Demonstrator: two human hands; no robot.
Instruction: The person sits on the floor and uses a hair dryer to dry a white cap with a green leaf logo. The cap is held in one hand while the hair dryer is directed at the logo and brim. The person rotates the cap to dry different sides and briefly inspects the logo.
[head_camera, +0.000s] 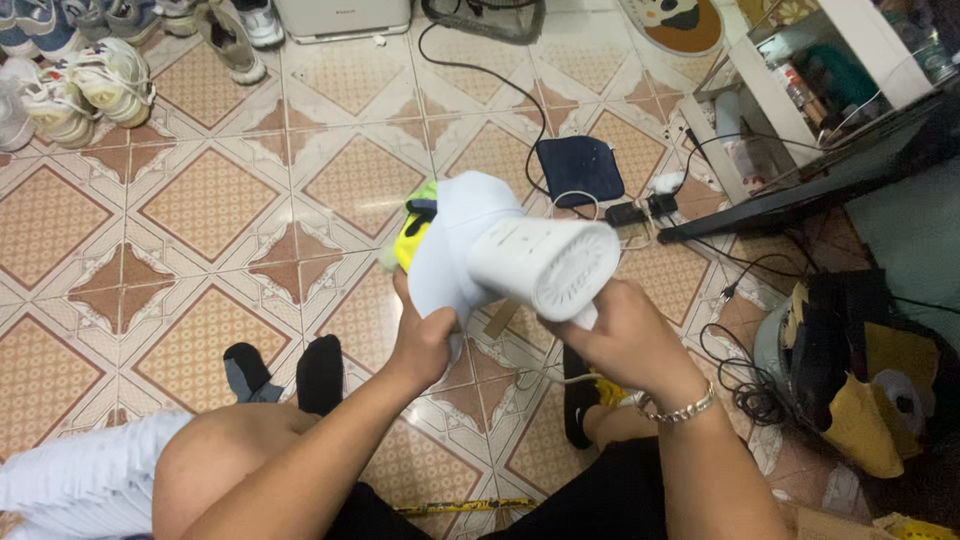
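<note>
While the left hand (425, 335) grips a pale blue cloth (452, 250) from below, fingers closed on its lower edge, the right hand (625, 335) is wrapped around the handle of a white dryer (540, 262), vented end facing the camera. Dryer touches the cloth, both held mid-frame above the tiled floor (200, 200). A yellow-green item (412, 235) pokes out at the cloth's 9 o'clock side; can't tell what it is. A bracelet (680, 408) sits on the right wrist. Shoes (90, 90) lie at 10 o'clock, a dark blue pad (580, 168) at 1 o'clock, and a power strip (640, 210) just beside it. Shelf (800, 90) at 2 o'clock holds bottles, blurred. Dark bag (860, 370) at 4 o'clock, contents unclear.
</note>
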